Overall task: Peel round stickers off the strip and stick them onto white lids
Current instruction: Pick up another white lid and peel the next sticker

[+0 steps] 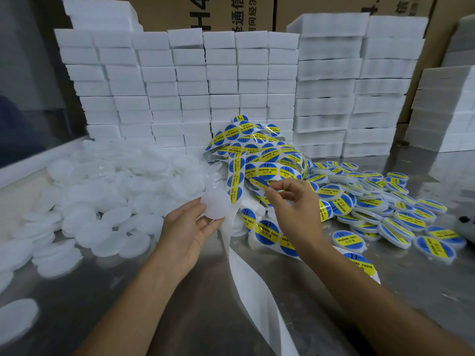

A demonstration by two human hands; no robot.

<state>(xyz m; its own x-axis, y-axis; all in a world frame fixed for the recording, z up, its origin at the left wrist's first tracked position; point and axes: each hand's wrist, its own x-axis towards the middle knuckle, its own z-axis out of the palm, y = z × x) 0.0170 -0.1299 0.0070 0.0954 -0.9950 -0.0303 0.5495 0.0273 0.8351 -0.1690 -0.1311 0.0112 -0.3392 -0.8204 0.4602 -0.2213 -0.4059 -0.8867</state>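
Stacked white foam blocks (195,80) walled off the back of the steel counter (195,317), with brown cartons (231,11) printed in black characters rising behind them. Against the foot of that wall, near the middle of the counter's back edge, sat a tangled heap of sticker strip (259,155), its round blue-and-yellow stickers reading "SOLDERING PASTE". From the heap a length of bare white backing (246,276) trailed toward the front edge, passing between the person's two forearms.

On the left half of the counter lay a wide spill of plain white lids (102,191), reaching to the left edge. On the right half, toward the right edge, lay a pile of lids already labelled (385,201), overlapping one another.

The left hand (190,227) held one plain white lid (215,203) up above the counter, thumb and fingertips curled round its lower rim, the lid's face tilted toward the strip just beside it. The right hand (295,204) was raised just to the right of that lid, at the front of the tangled heap, its thumb and forefinger pinched together at the strip where a yellow sticker edge (259,185) showed, the other fingers loosely curled. Whether the sticker was already free of the backing I could not tell. More stickered strip (267,232) lay flat on the counter below the right wrist.
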